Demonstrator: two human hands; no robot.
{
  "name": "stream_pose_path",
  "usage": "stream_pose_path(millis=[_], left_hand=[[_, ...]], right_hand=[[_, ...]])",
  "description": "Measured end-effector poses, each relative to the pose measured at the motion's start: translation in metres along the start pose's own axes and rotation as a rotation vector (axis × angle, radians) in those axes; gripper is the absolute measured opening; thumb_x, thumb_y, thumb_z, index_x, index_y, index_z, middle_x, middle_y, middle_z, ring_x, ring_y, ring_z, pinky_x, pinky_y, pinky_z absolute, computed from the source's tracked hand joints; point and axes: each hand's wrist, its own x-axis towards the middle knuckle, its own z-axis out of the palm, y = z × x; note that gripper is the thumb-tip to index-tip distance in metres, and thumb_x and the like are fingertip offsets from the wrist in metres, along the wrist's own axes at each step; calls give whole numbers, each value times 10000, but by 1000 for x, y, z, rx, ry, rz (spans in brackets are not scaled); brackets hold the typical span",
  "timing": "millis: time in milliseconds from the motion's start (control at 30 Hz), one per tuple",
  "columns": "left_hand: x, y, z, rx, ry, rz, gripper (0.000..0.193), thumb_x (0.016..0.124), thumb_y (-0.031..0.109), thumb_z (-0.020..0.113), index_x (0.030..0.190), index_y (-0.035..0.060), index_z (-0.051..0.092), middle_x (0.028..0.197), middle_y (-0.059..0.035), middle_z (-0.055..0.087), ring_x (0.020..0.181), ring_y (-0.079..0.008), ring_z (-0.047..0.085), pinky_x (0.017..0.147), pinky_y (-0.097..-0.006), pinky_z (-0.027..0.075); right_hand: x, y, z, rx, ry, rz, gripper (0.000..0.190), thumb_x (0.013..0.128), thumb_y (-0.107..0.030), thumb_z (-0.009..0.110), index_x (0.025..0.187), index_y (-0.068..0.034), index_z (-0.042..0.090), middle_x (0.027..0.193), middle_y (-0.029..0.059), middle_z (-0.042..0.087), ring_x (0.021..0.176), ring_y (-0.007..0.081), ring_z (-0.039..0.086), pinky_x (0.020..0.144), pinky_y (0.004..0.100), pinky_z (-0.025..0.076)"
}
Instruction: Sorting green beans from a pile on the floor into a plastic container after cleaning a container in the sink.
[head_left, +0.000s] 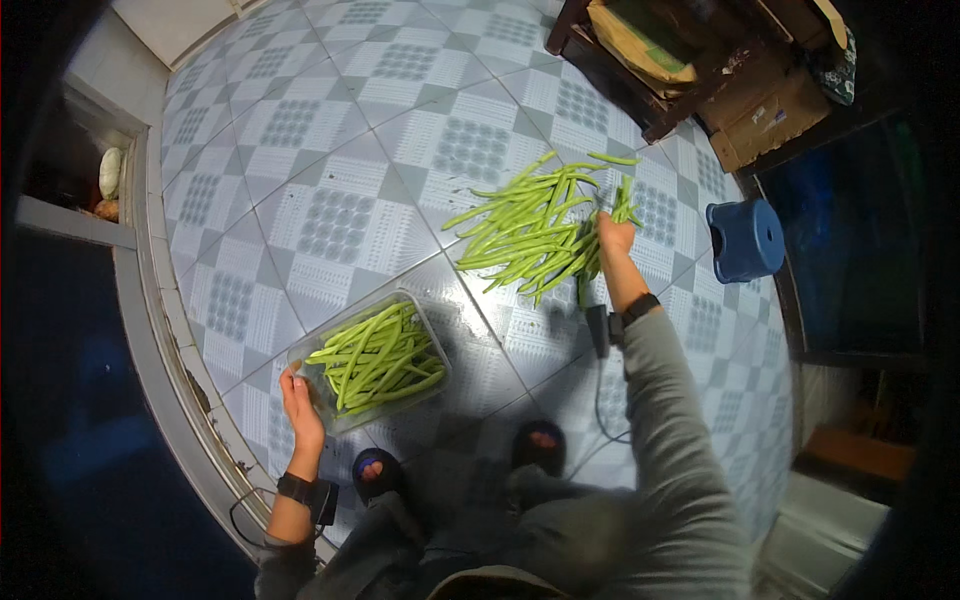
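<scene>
My left hand (302, 409) grips the left side of a clear plastic container (444, 346), thumb at its rim. Inside the container lie many long green beans (379, 352), loosely crossed over one another. My right hand (616, 238) is closed around a small bunch of green beans (622, 196) at the right edge of a pile. That loose pile of green beans (525, 225) is spread over the tiled floor (337, 165). One single bean (613, 159) lies just beyond the pile. The fingers of my right hand are partly hidden.
A blue plastic stool (754, 240) stands at the right. Dark wooden furniture (667, 112) and a cardboard box (772, 124) are at the upper right. My feet in dark slippers (538, 448) are close to the container. A cable (600, 405) trails from my right wrist device. A raised sill (169, 315) runs along the left.
</scene>
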Motion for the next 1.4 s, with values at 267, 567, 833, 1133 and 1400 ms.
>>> stream_pose_path(millis=[267,567,833,1133,1400], left_hand=[[2,-20,-8,1,44,98,342,937,259,368,1158,7,436,1004,-49,482,907,-124,426,832,-241,338],[1,-9,-9,32,22,101,324,939,221,350,1161,-4,420,1030,-76,489,945,-147,434,857,-260,340],[-1,6,0,98,29,155,286,937,186,344,1145,5,419,1024,-104,514,944,-168,463,853,-281,364],[-3,2,-4,9,56,144,280,939,182,346,1144,4,416,1012,-105,530,934,-156,476,844,-280,370],[1,-21,-1,-175,16,178,295,941,184,367,1170,2,404,1030,-91,529,943,-142,478,829,-266,385]], right_hand=[[-81,-77,-62,316,-85,-459,262,709,-175,670,788,1,493,651,89,586,558,222,566,539,348,447],[-147,-61,-40,21,166,-772,255,694,-190,677,852,-73,513,703,145,595,674,362,581,594,430,447],[-131,-30,-3,-4,169,-750,242,727,-181,644,878,-57,500,693,148,590,646,358,576,574,413,437],[-295,-166,-44,153,-562,-1095,252,688,-70,638,910,-56,519,711,159,591,633,342,591,563,375,473],[-404,-130,32,-179,-1069,-1660,399,573,-97,691,931,-70,516,778,112,556,761,303,578,644,382,457]])
